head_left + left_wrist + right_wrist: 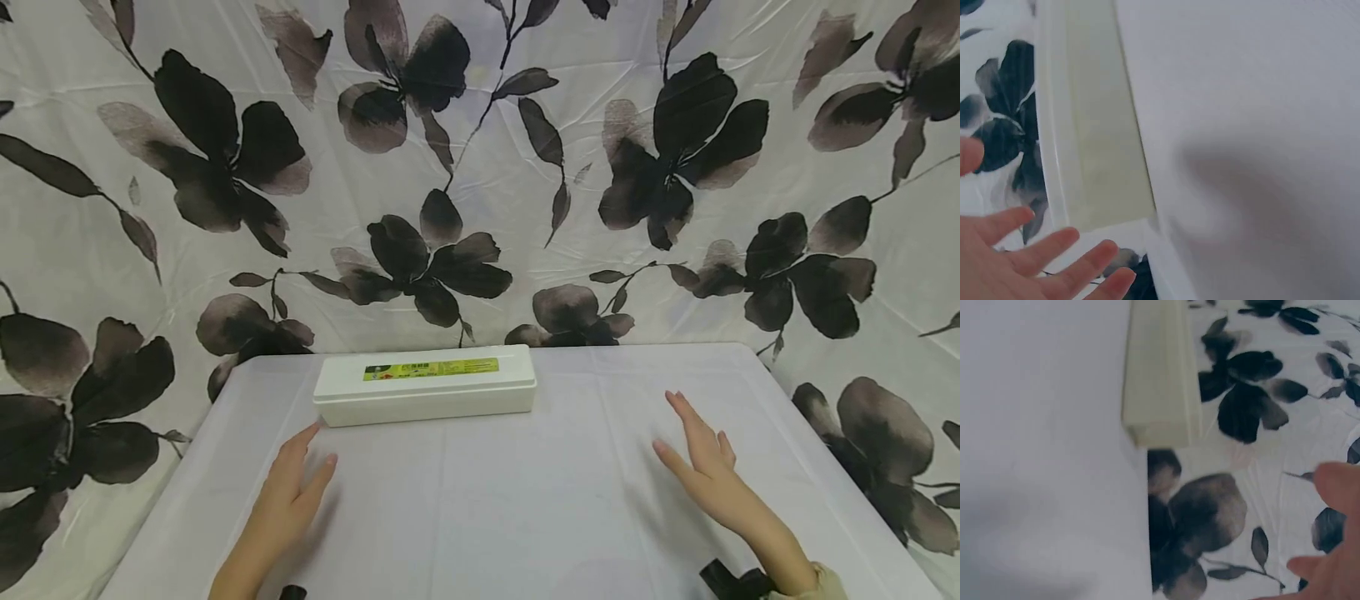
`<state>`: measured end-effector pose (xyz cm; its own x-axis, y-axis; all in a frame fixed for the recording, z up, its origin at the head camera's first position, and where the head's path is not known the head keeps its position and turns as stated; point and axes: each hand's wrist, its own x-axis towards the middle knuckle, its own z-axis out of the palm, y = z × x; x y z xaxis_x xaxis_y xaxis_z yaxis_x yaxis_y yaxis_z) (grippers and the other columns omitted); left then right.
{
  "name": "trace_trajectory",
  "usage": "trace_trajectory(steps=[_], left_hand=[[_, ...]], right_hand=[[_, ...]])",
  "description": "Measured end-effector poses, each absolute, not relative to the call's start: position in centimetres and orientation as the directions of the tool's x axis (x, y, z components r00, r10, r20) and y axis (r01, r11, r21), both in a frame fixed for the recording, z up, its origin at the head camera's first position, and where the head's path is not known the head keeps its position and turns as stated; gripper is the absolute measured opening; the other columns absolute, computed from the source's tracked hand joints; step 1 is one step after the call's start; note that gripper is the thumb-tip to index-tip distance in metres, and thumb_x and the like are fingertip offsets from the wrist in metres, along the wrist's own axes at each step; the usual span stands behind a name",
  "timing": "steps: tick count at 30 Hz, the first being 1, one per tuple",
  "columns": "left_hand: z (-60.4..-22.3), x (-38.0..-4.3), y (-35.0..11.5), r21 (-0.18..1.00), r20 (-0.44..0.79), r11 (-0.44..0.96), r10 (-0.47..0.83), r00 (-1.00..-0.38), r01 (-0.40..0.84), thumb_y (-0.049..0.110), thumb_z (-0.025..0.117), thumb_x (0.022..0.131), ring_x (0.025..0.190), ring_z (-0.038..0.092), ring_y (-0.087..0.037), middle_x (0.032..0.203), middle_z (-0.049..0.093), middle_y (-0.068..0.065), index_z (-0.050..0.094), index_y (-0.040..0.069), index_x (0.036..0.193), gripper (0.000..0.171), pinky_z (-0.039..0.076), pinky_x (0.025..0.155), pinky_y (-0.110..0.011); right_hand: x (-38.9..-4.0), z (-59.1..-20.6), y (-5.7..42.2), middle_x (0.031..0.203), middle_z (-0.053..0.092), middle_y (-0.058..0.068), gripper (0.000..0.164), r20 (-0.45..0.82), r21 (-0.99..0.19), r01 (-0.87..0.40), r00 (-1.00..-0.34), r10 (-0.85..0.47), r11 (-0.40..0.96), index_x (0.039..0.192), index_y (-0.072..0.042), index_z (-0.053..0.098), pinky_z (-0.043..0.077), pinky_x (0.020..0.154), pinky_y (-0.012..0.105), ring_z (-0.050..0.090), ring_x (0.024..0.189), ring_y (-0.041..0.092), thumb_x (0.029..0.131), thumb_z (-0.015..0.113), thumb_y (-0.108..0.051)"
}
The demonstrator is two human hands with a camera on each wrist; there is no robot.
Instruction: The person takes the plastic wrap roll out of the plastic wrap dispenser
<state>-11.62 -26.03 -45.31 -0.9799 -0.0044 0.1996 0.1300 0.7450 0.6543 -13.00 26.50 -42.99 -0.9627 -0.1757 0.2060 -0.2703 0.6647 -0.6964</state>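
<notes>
A long white box (pixel 423 404) with a lid and a yellow-green printed label (pixel 431 369) lies near the far edge of the table. Close to its front left corner is my left hand (pixel 281 492), fingers spread and nothing in them. The left wrist view shows the box side (pixel 1107 125) beyond the spread fingers (pixel 1094 262). On the right part of the table my right hand (pixel 708 475) hovers with straight fingers, holding nothing and well apart from the box. The box end (pixel 1163 381) appears in the right wrist view, with part of the hand (pixel 1338 544) at the lower right.
A white cloth covers the table (pixel 525 517). Behind and around it hangs a white curtain (pixel 525 217) with dark flower prints. Black wrist straps (pixel 738 581) show at the bottom edge of the head view.
</notes>
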Motion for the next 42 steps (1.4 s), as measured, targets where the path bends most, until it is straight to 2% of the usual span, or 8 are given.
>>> trace_trajectory(steps=[6, 11, 13, 16, 23, 30, 38, 42], left_hand=[[-44.5, -12.8, -26.6, 0.815, 0.094, 0.578, -0.195, -0.976, -0.037, 0.03, 0.038, 0.107, 0.128, 0.042, -0.043, 0.149, 0.036, -0.026, 0.03, -0.002, 0.15, 0.054, 0.04, 0.096, -0.055], [-44.3, -14.3, -26.8, 0.896, 0.003, 0.42, -0.339, -0.941, -0.148, 0.035, 0.028, 0.108, 0.129, 0.043, -0.035, 0.149, 0.038, -0.023, 0.024, 0.004, 0.155, 0.057, 0.041, 0.095, -0.039], [-44.2, -14.9, -26.9, 0.911, -0.032, 0.373, -0.358, -0.933, -0.174, 0.037, 0.026, 0.108, 0.131, 0.042, -0.034, 0.151, 0.036, -0.023, 0.02, 0.006, 0.157, 0.059, 0.04, 0.1, -0.041], [-44.2, -15.6, -27.0, 0.922, -0.057, 0.336, -0.375, -0.925, -0.193, 0.039, 0.025, 0.107, 0.138, 0.035, -0.036, 0.155, 0.03, -0.022, 0.015, 0.008, 0.159, 0.061, 0.034, 0.11, -0.05], [-44.6, -17.2, -26.9, 0.959, -0.066, 0.22, -0.445, -0.893, -0.181, 0.037, 0.024, 0.107, 0.144, 0.026, -0.038, 0.159, 0.022, -0.022, 0.014, 0.006, 0.158, 0.061, 0.024, 0.116, -0.054], [-46.6, -19.1, -26.3, 0.988, -0.108, 0.043, -0.484, -0.868, -0.147, 0.035, 0.024, 0.106, 0.148, 0.02, -0.033, 0.162, 0.02, -0.015, 0.016, 0.007, 0.158, 0.06, 0.017, 0.12, -0.047], [-47.6, -20.8, -25.4, 0.991, -0.123, -0.111, -0.524, -0.843, -0.076, 0.03, 0.022, 0.107, 0.145, 0.028, -0.028, 0.16, 0.027, -0.015, 0.022, 0.003, 0.156, 0.057, 0.021, 0.12, -0.036], [-48.1, -21.6, -25.1, 0.988, -0.124, -0.148, -0.537, -0.835, -0.051, 0.031, 0.022, 0.107, 0.141, 0.034, -0.022, 0.158, 0.033, -0.012, 0.028, 0.004, 0.155, 0.055, 0.026, 0.117, -0.031]], right_hand=[[-14.2, -41.5, 25.3, 0.161, 0.003, 0.028, 0.069, 0.095, -0.92, -0.151, -0.981, -0.169, 0.362, 0.157, -0.003, 0.001, 0.013, 0.108, 0.074, 0.003, 0.146, 0.05, 0.107, 0.042, -0.026], [-15.9, -40.5, 23.9, 0.159, -0.001, 0.031, 0.068, 0.07, -0.99, -0.079, -0.994, -0.084, 0.12, 0.156, 0.002, -0.004, -0.004, 0.114, 0.065, -0.001, 0.147, 0.048, 0.108, 0.036, -0.026], [-16.4, -40.1, 23.4, 0.158, 0.001, 0.03, 0.066, 0.051, -0.999, -0.052, -0.998, -0.046, 0.007, 0.155, 0.003, -0.004, -0.009, 0.115, 0.06, -0.001, 0.148, 0.045, 0.108, 0.033, -0.026], [-16.9, -39.6, 22.5, 0.159, 0.007, 0.025, 0.065, 0.009, -0.994, -0.008, -1.0, -0.014, -0.11, 0.155, 0.001, 0.0, -0.009, 0.119, 0.049, 0.007, 0.149, 0.037, 0.108, 0.032, -0.031], [-19.3, -40.1, 20.3, 0.158, 0.017, 0.024, 0.063, -0.025, -0.937, 0.026, -1.0, -0.006, -0.348, 0.154, -0.002, 0.006, -0.002, 0.121, 0.038, 0.02, 0.148, 0.031, 0.108, 0.027, -0.04], [-22.3, -42.7, 18.5, 0.162, 0.017, 0.022, 0.063, -0.121, -0.757, 0.092, -0.993, 0.001, -0.647, 0.157, -0.003, 0.007, 0.007, 0.121, 0.032, 0.023, 0.148, 0.028, 0.108, 0.025, -0.039], [-24.3, -46.1, 15.7, 0.162, 0.021, 0.017, 0.06, -0.199, -0.593, 0.118, -0.98, 0.002, -0.796, 0.158, -0.005, 0.012, 0.012, 0.121, 0.032, 0.022, 0.149, 0.026, 0.108, 0.026, -0.036], [-24.7, -47.5, 14.3, 0.163, 0.019, 0.016, 0.061, -0.175, -0.56, 0.138, -0.983, -0.047, -0.817, 0.159, -0.005, 0.012, 0.011, 0.122, 0.034, 0.019, 0.15, 0.026, 0.108, 0.026, -0.038]])
